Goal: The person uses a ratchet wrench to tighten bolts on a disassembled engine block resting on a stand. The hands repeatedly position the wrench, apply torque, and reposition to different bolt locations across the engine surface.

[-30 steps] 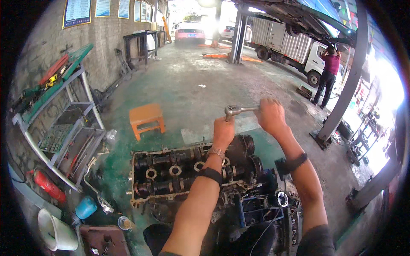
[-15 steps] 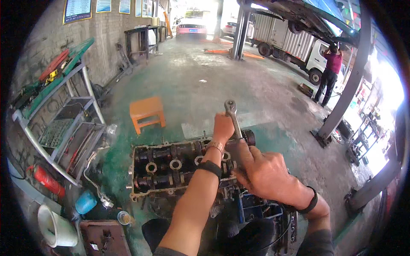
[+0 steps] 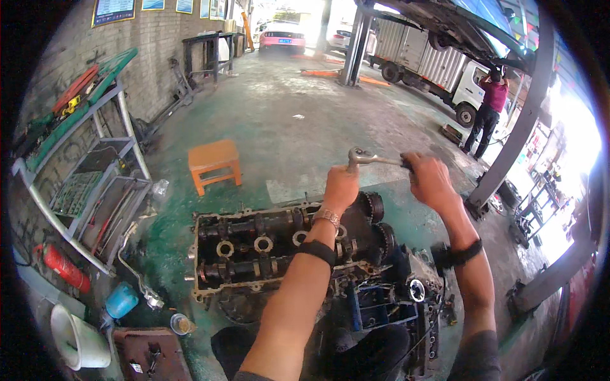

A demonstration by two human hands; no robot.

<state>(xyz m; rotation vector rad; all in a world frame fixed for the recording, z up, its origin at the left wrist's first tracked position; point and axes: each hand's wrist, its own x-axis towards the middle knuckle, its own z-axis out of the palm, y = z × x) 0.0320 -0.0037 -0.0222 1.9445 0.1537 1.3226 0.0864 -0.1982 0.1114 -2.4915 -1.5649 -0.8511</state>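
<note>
My left hand [image 3: 340,187] is closed around the upright shaft under the head of a steel ratchet wrench [image 3: 361,157], above an engine with exposed camshafts [image 3: 254,232]. My right hand [image 3: 431,179] grips the far end of the wrench handle, which lies roughly horizontal and points right. The lower end of the shaft is hidden behind my left hand and arm. A blue divided tray [image 3: 382,317] and a metal engine part with a round opening [image 3: 419,292] are beside the engine at lower right.
Left: a tool cart [image 3: 82,159], red extinguisher [image 3: 65,268], blue container [image 3: 121,301], bucket [image 3: 79,340], orange stool [image 3: 214,162]. Right: lift posts [image 3: 504,162] [image 3: 546,279]. At back right a person in red [image 3: 492,101] works under a raised car [image 3: 457,28], beside a white truck [image 3: 416,60].
My right hand came toward me with the handle half a second ago and has since swung back out to the right. My left hand stays at the wrench head, slightly shifted.
</note>
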